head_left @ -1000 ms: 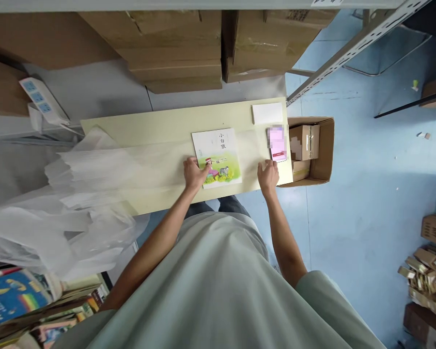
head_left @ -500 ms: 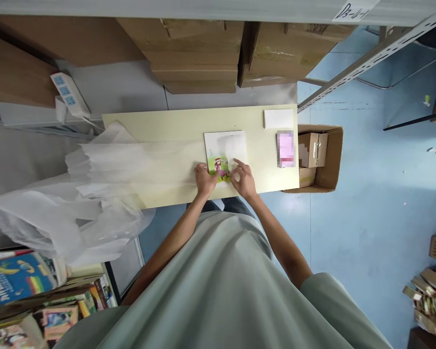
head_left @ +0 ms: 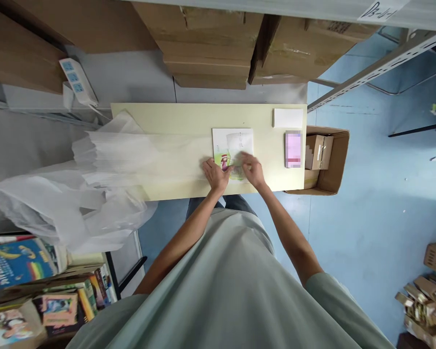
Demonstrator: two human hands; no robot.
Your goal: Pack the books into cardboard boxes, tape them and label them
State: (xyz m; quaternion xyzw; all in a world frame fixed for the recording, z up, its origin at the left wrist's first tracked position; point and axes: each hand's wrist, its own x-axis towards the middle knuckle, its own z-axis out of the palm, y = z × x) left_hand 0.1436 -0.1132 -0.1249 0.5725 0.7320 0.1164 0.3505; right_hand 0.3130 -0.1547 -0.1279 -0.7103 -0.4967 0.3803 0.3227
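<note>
A small illustrated booklet point(head_left: 221, 137) lies on the pale yellow tabletop, showing a white upper part and a green picture with a red-hatted figure below. My left hand point(head_left: 217, 177) rests over its lower left corner, fingers spread, thumb stretched across the page. At the booklet's right side, my right hand point(head_left: 253, 170) has its fingers curled together at a thin, pale page point(head_left: 239, 141) that partly veils the picture. The page is blurred, and the exact grip of the fingertips is hard to see.
Beyond the booklet to the right are a white pad point(head_left: 288, 118) and a pink box point(head_left: 293, 149). An open carton point(head_left: 334, 165) stands past the table's right end. White wrapping sheets point(head_left: 119, 155) cover the left end. Cardboard boxes point(head_left: 210, 53) and a power strip point(head_left: 78, 81) sit behind.
My right hand's fingers have curled in from a more spread pose. A pale page now veils part of the picture. The view has shifted slightly.
</note>
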